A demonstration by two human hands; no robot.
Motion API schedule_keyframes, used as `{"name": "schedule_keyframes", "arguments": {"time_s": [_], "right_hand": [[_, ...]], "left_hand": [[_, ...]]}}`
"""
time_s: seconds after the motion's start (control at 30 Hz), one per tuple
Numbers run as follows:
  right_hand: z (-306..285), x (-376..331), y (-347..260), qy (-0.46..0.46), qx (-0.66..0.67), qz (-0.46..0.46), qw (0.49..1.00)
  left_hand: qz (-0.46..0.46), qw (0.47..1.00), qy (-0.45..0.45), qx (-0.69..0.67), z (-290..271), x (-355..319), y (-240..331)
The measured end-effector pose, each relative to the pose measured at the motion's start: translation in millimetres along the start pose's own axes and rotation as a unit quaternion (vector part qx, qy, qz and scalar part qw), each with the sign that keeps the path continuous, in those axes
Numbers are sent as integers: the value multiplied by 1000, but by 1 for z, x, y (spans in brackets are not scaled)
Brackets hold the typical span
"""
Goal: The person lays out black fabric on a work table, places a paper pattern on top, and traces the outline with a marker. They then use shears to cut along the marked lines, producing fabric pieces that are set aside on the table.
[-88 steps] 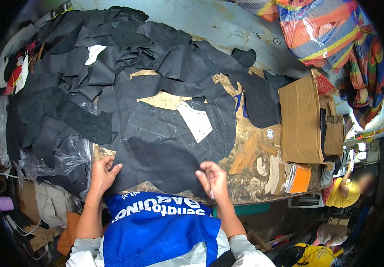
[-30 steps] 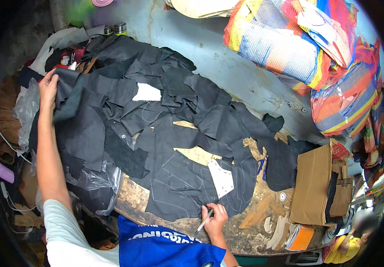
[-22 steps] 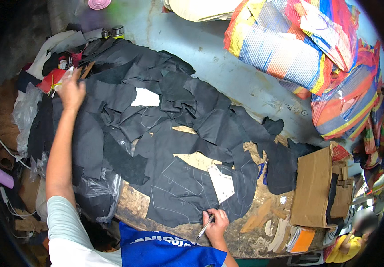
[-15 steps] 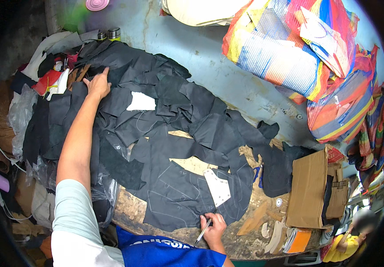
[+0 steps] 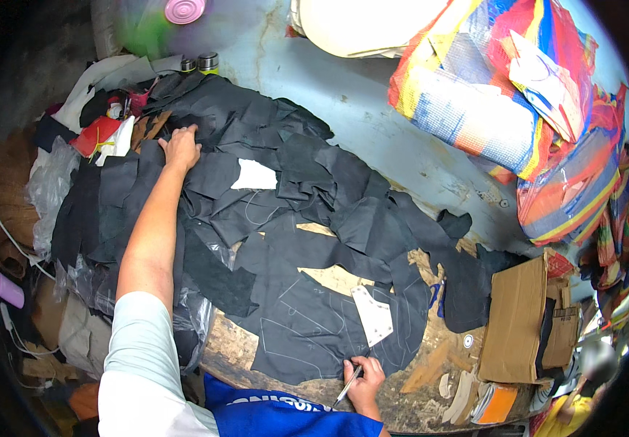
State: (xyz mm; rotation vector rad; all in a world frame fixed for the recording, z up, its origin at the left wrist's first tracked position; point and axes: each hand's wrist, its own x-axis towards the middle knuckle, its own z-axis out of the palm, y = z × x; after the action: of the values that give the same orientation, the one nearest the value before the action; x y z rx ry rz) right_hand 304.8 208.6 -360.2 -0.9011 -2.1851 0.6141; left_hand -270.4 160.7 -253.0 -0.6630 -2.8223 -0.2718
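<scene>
Left hand (image 5: pixel 181 148), fingers spread flat, pins dark fabric pieces (image 5: pixel 270 182) at ten o'clock, steadying the pile. Right hand (image 5: pixel 364 379), at six o'clock, pinches a silver marking pen (image 5: pixel 347 386) against the chalk-lined fabric panel (image 5: pixel 314 335).

My tabletop (image 5: pixel 431 375) is worn brown wood, scuffed and stained along its near edge. Beyond it runs a pale blue, patchy wall (image 5: pixel 372 102). Bulging striped woven sacks (image 5: pixel 518 109) lean against it on my right, and a flattened cardboard box (image 5: pixel 515 320) stands at the tabletop's right end. Clear plastic bags (image 5: pixel 48 189) crowd my left.
</scene>
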Motion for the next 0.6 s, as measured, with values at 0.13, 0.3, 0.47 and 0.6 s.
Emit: {"name": "schedule_keyframes", "arguments": {"time_s": [0.13, 0.3, 0.47, 0.6], "right_hand": [[-1, 0, 1, -15, -8, 3, 1000], [0, 3, -2, -11, 82, 92, 992], [-4, 11, -2, -32, 469, 268, 841], [-13, 11, 8, -61, 497, 247, 829]], "left_hand": [[55, 965, 238, -100, -25, -10, 7], [239, 794, 400, -390, -94, -56, 47], [427, 793, 272, -339, -74, -220, 103], [483, 795, -70, -360, -33, -360, 124]]}}
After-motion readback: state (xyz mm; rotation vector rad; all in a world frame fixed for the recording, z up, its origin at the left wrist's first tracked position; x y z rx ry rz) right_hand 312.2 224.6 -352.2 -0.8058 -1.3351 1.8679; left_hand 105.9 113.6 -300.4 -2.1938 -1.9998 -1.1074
